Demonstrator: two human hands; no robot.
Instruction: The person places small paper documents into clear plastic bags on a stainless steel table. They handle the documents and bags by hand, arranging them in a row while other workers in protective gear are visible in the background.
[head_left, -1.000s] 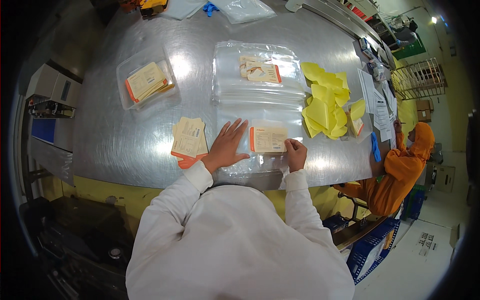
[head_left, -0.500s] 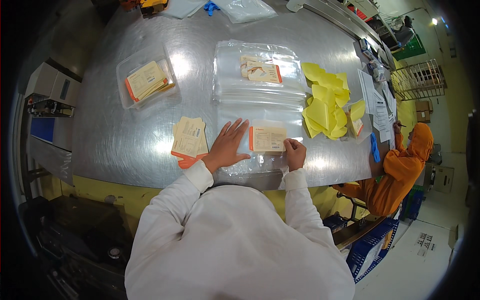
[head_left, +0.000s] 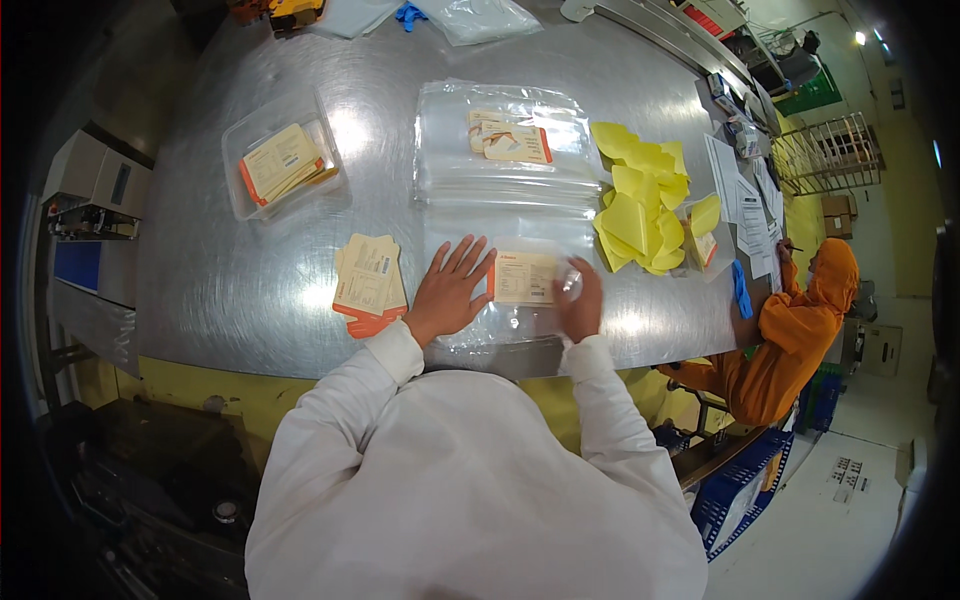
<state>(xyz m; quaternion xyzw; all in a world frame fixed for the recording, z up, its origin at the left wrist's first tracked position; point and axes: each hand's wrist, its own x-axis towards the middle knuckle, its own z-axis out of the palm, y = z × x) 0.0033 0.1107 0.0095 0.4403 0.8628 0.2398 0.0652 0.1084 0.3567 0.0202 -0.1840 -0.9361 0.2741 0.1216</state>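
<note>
My left hand (head_left: pixel 450 293) lies flat with its fingers spread on a clear plastic bag (head_left: pixel 500 325) near the table's front edge. Beside its fingers is a cream label card (head_left: pixel 524 278) with an orange end strip and printed text, lying on the plastic. At the card's right edge is my right hand (head_left: pixel 580 303), smeared by motion; a shiny patch shows by its fingers, and whether they hold anything is unclear. Left of my left hand, several similar cards (head_left: pixel 365 280) lie fanned on the table. More clear bags (head_left: pixel 560 190) are stacked beyond, with label cards (head_left: pixel 515 140) on the far part.
A clear plastic tub (head_left: pixel 238 135) with label cards stands at the left. Crumpled yellow sheets (head_left: pixel 640 225) lie to the right, beside another clear tub (head_left: pixel 712 255) and a blue glove (head_left: pixel 741 290). A person in orange (head_left: pixel 800 325) writes at the table's right edge.
My right hand has shifted from a pinch at the card's right edge and is now blurred there. My left hand stays spread on the plastic. The whole view has slid slightly.
</note>
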